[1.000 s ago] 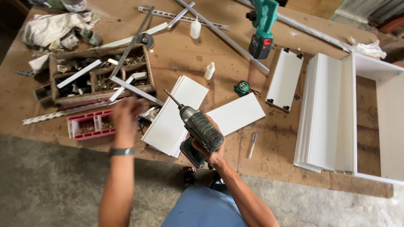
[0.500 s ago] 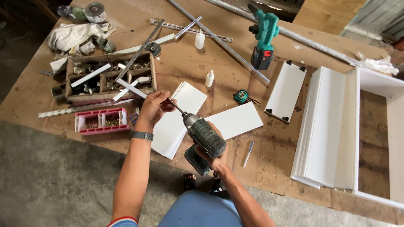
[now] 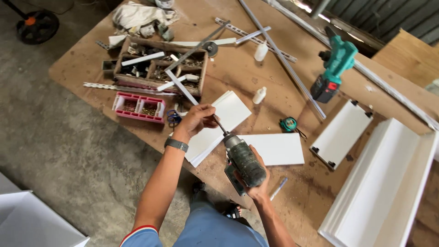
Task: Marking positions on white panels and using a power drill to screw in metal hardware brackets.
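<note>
My right hand grips the handle of a dark cordless drill, held above the near edge of the wooden table with its bit pointing up and left. My left hand, with a watch on the wrist, has its fingertips pinched around the tip of the drill bit. I cannot tell whether a screw sits between the fingers. Below the hands lie flat white panels, one stacked pile and a single panel to the right.
A red screw tray and a wooden toolbox sit to the left. A teal drill, tape measure, two white bottles, long metal rails and large white cabinet parts lie to the right.
My left hand rose from near the red tray to the drill bit and pinched its tip. The drill stayed in my right hand. The view shifted and tilted.
</note>
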